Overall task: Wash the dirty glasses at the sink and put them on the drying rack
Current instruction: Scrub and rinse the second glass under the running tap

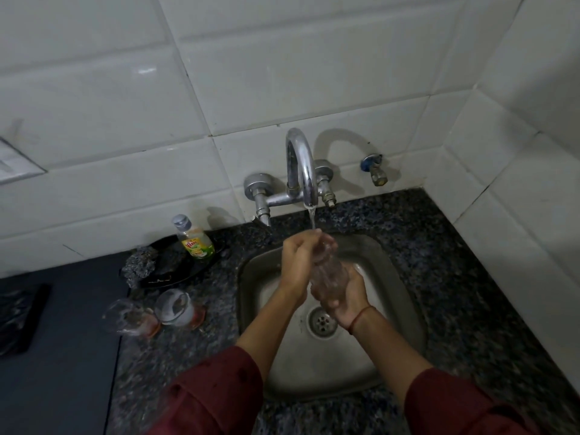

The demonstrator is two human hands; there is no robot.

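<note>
A clear glass (330, 274) is held over the steel sink (398, 296) under the running chrome tap (302, 166). My right hand (343, 298) grips the glass around its lower part. My left hand (296, 255) is closed around its upper end, right where the water falls. Two more glasses stand on the counter left of the sink: a clear one (130, 317) with reddish dregs and one (175, 307) with white foam inside.
A dish soap bottle (194, 238) and a steel scrubber (139, 265) sit on a black plate (175, 266) behind the glasses. A dark tray (22, 318) lies at far left. Dark granite counter (464, 277) surrounds the sink; tiled walls close the back and right.
</note>
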